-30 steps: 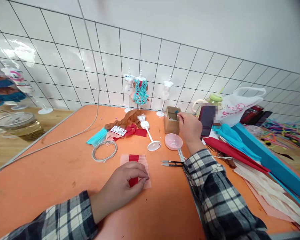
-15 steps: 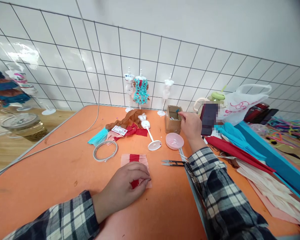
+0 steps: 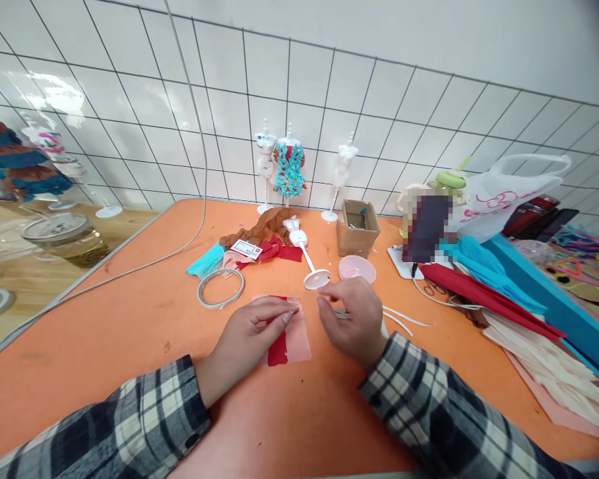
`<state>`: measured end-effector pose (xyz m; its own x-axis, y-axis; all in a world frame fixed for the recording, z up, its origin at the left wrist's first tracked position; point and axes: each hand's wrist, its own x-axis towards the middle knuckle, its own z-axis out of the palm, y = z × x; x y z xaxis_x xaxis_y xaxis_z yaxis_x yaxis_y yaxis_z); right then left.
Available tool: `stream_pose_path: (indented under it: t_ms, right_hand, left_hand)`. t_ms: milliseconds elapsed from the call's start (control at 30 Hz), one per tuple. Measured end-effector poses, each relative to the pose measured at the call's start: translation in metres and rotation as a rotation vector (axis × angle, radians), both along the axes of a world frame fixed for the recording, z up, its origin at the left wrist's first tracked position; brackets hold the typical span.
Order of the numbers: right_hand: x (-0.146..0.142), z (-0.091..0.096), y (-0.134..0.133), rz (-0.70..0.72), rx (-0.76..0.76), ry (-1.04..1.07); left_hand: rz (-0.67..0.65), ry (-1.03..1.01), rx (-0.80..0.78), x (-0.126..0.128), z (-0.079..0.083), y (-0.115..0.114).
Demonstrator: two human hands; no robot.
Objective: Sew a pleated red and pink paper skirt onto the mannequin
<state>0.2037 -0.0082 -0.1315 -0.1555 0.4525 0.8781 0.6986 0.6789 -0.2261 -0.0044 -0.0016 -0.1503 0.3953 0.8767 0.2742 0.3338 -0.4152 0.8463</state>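
The cloth point(image 3: 299, 340) is judged light and limp, best taken by its edge; left hand point(image 3: 247, 340) and right hand point(image 3: 355, 320) are pinched narrow, any contents indiscernible.

Left forearm point(image 3: 207, 382) and right forearm point(image 3: 378, 350), in black-and-white plaid fabric sleeves point(image 3: 152, 406), angle inward; bare left hand point(image 3: 249, 336) and bare right hand point(image 3: 354, 319) curl, each thumb close to its forefinger.

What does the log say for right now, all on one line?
left hand: over pink-and-red cloth | right hand: mostly hiding thread snips | pink bowl: in front of cardboard box
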Motion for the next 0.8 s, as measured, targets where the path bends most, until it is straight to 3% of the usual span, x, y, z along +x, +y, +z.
stream_pose_path:
  t_ms: [100,200,500,800]
  right_hand:
    - [-0.013,-0.017,-0.020,0.059,-0.151,0.035]
    - [-0.015,-0.025,-0.023,0.102,-0.141,-0.007]
    - [-0.013,-0.024,-0.018,0.020,-0.011,-0.111]
    - [-0.012,-0.024,-0.015,-0.016,-0.099,-0.105]
  left_hand:
    - [-0.025,-0.039,-0.068,0.001,0.000,-0.001]
    - [-0.044,-0.078,-0.078,0.002,0.000,-0.003]
    - [-0.099,-0.110,-0.143,0.000,-0.001,-0.005]
    - [-0.132,-0.070,-0.131,0.001,-0.002,-0.007]
